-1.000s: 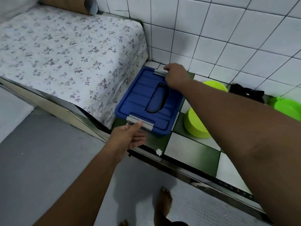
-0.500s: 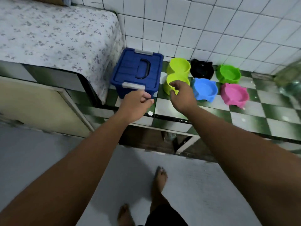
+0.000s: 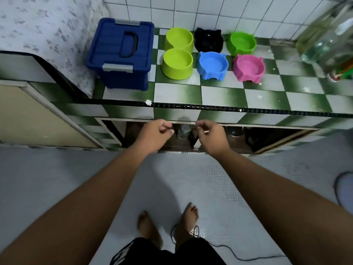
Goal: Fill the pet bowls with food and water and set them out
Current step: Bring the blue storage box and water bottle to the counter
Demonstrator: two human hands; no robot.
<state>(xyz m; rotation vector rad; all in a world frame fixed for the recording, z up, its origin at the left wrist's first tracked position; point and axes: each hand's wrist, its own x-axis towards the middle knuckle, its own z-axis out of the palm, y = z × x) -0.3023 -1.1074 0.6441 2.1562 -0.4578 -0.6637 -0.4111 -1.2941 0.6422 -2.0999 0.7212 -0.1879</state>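
A blue lidded storage box (image 3: 119, 54) with grey latches stands at the left of the green-and-white checkered counter (image 3: 219, 92). To its right sit empty pet bowls: a lime double bowl (image 3: 177, 54), a black bowl (image 3: 208, 40), a green bowl (image 3: 241, 43), a blue bowl (image 3: 212, 65) and a pink bowl (image 3: 249, 67). My left hand (image 3: 155, 135) and my right hand (image 3: 211, 135) hang in front of the counter's edge, below the bowls, fingers loosely curled, holding nothing.
A cloth with a flower print (image 3: 47, 29) covers a raised surface at the left. Clear bottles (image 3: 328, 31) stand at the counter's far right. Open cupboards (image 3: 238, 136) lie under the counter. A black cable (image 3: 219, 247) trails on the floor by my bare feet.
Both hands have let go of the blue box and drawn back from the counter to below its edge. The view has pulled back, showing all the bowls.
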